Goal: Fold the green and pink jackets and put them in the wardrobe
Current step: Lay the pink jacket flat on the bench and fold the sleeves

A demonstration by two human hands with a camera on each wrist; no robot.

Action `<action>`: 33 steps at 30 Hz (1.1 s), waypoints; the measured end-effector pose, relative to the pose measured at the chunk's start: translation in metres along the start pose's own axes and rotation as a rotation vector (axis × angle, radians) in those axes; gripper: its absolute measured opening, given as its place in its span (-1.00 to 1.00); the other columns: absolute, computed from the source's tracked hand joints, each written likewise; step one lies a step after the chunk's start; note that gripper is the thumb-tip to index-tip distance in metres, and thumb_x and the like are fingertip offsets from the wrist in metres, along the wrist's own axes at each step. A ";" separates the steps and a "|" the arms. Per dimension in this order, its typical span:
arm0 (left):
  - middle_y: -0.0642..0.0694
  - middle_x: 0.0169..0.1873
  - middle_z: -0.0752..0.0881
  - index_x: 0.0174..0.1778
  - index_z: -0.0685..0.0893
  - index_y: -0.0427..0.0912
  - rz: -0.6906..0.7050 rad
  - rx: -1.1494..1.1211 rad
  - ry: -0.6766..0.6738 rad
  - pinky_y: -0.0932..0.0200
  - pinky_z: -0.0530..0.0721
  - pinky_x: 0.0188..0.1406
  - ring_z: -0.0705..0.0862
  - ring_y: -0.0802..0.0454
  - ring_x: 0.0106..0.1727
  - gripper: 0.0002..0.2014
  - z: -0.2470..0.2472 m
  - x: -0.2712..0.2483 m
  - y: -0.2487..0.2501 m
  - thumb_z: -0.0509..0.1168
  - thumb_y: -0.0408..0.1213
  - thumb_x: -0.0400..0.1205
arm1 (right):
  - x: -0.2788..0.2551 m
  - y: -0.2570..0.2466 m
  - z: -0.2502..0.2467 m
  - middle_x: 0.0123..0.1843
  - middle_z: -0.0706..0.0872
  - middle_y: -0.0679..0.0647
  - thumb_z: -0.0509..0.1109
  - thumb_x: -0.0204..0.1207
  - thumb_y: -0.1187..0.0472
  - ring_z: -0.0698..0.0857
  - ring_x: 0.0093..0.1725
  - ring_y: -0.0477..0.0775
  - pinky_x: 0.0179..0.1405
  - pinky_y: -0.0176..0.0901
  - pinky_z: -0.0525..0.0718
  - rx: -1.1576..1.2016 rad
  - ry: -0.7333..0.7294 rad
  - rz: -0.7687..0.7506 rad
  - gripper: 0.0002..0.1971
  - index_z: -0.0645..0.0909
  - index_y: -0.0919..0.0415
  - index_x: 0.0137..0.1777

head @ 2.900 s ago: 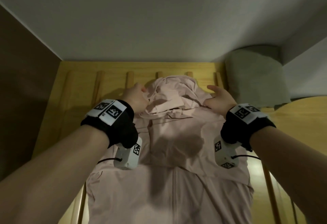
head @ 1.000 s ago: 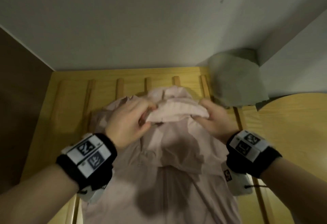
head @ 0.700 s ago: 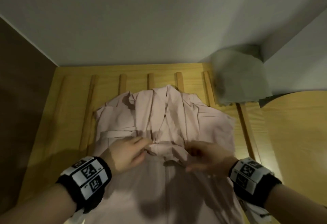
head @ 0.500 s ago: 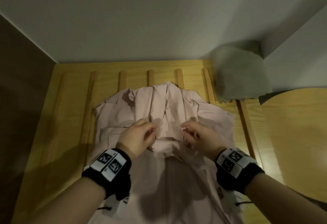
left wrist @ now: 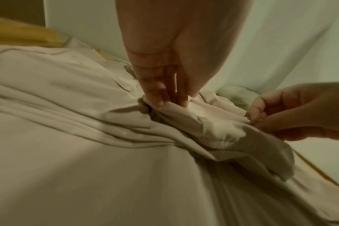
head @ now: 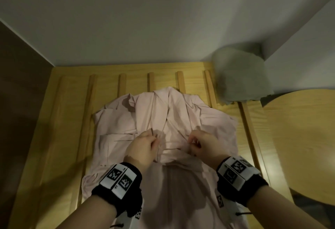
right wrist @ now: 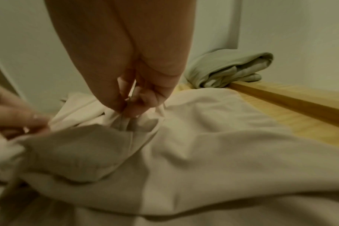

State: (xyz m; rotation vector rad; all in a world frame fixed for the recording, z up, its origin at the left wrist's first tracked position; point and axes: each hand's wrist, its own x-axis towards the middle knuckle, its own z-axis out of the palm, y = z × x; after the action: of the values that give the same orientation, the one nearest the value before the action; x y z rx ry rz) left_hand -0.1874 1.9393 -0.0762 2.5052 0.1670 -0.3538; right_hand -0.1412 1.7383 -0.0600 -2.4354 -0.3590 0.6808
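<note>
Both hands are positioned over the middle of the pink jacket, side by side and slightly apart. A bunched fold of the jacket's fabric is pinched by the left hand between thumb and fingers, as is seen in the left wrist view. The adjoining part of the same fold is pinched by the right hand, with its fingertips closed on a gathered edge of cloth. A short raised ridge of fabric is held between the two hands.

The pink jacket is spread flat on the slatted wooden surface, with its upper part folded toward the far edge and its lower part extending toward the near edge. Folded panels are laid across its far half.

The green jacket is located at the far right corner of the wooden surface, folded into a bundle and set against the wall, apart from the pink jacket. A rounded wooden board is seen at the right side.
</note>
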 end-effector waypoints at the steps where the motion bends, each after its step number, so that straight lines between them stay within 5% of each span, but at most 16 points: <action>1: -0.20 -0.08 0.66 -0.12 0.71 -0.34 -0.036 0.011 0.011 0.12 0.47 -0.05 0.63 -0.14 -0.01 -0.73 0.000 0.001 0.002 0.23 -0.21 0.66 | -0.004 0.000 -0.003 -0.17 0.57 0.00 0.33 0.45 0.37 0.55 -0.23 0.00 -0.34 -0.39 0.38 0.047 0.041 0.002 -0.91 0.62 0.22 -0.11; 5: -0.16 0.04 0.60 0.08 0.50 -0.24 -0.199 0.049 -0.066 0.15 0.47 0.00 0.59 -0.12 0.10 -0.62 0.001 0.003 0.010 0.38 -0.03 0.53 | -0.015 0.004 -0.011 -0.23 0.64 -0.08 0.35 0.49 0.31 0.61 -0.28 -0.10 -0.24 -0.29 0.61 0.163 0.147 0.023 -0.80 0.56 -0.05 -0.22; 9: -0.17 0.06 0.70 0.12 0.54 -0.23 -0.211 0.128 -0.115 0.14 0.50 0.01 0.64 -0.14 0.13 -0.66 -0.002 0.006 0.012 0.29 -0.05 0.60 | -0.016 0.004 -0.012 -0.27 0.63 -0.15 0.35 0.50 0.28 0.63 -0.28 -0.16 -0.24 -0.32 0.61 0.210 0.173 0.051 -0.67 0.47 -0.23 -0.28; 12: -0.12 -0.18 0.72 -0.12 0.56 -0.16 -0.212 0.003 -0.083 0.18 0.45 -0.16 0.67 -0.16 -0.02 -0.84 -0.008 0.004 0.012 0.30 -0.14 0.60 | -0.014 0.003 -0.010 -0.28 0.62 -0.18 0.35 0.50 0.25 0.67 -0.19 -0.10 -0.15 -0.30 0.59 0.248 0.192 0.094 -0.71 0.48 -0.23 -0.27; 17: -0.06 -0.44 0.54 -0.40 0.36 -0.05 -0.267 -0.310 0.004 0.17 0.40 -0.27 0.54 -0.06 -0.27 -0.69 -0.020 -0.001 0.013 0.34 -0.27 0.58 | -0.011 -0.003 -0.014 -0.34 0.56 -0.16 0.35 0.50 0.26 0.58 -0.27 -0.27 -0.29 -0.48 0.47 0.330 0.181 0.134 -0.74 0.54 -0.19 -0.25; 24: 0.02 -0.43 0.67 -0.39 0.38 0.06 -0.253 -0.275 0.122 0.09 0.56 -0.25 0.63 -0.04 -0.31 -0.71 -0.053 -0.003 0.024 0.32 -0.19 0.58 | 0.001 -0.026 -0.032 -0.27 0.59 -0.18 0.34 0.53 0.35 0.56 -0.32 -0.16 -0.31 -0.58 0.48 0.339 0.228 0.050 -0.83 0.61 0.03 -0.13; 27: 0.00 -0.37 0.69 -0.34 0.42 0.06 -0.207 -0.235 0.189 0.06 0.61 -0.25 0.65 -0.04 -0.27 -0.77 -0.073 -0.002 0.036 0.32 -0.15 0.59 | 0.005 -0.033 -0.050 -0.18 0.63 -0.23 0.34 0.53 0.28 0.59 -0.21 -0.26 -0.20 -0.67 0.47 0.318 0.272 0.037 -0.86 0.67 0.03 -0.04; 30: 0.13 -0.44 0.61 -0.26 0.47 0.08 -0.142 -0.147 0.252 0.16 0.55 -0.34 0.61 0.05 -0.31 -0.84 -0.093 -0.003 0.047 0.31 -0.09 0.59 | 0.007 -0.038 -0.070 0.01 0.70 -0.10 0.31 0.56 0.15 0.65 -0.08 -0.17 -0.01 -0.38 0.60 0.282 0.260 0.058 -0.85 0.67 -0.07 0.03; 33: 0.11 -0.49 0.65 -0.20 0.54 0.10 -0.083 -0.022 0.264 0.17 0.58 -0.41 0.68 0.07 -0.34 -0.90 -0.107 -0.007 0.056 0.30 -0.02 0.58 | 0.005 -0.046 -0.083 -0.10 0.64 -0.06 0.31 0.53 0.34 0.65 -0.16 -0.03 -0.16 -0.36 0.57 0.287 0.330 -0.030 -0.79 0.61 -0.03 -0.14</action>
State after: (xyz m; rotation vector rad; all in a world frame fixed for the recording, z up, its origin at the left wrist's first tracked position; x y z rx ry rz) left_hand -0.1607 1.9554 0.0405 2.5199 0.3781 -0.0524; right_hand -0.0962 1.7386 0.0242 -2.2107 -0.1526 0.2849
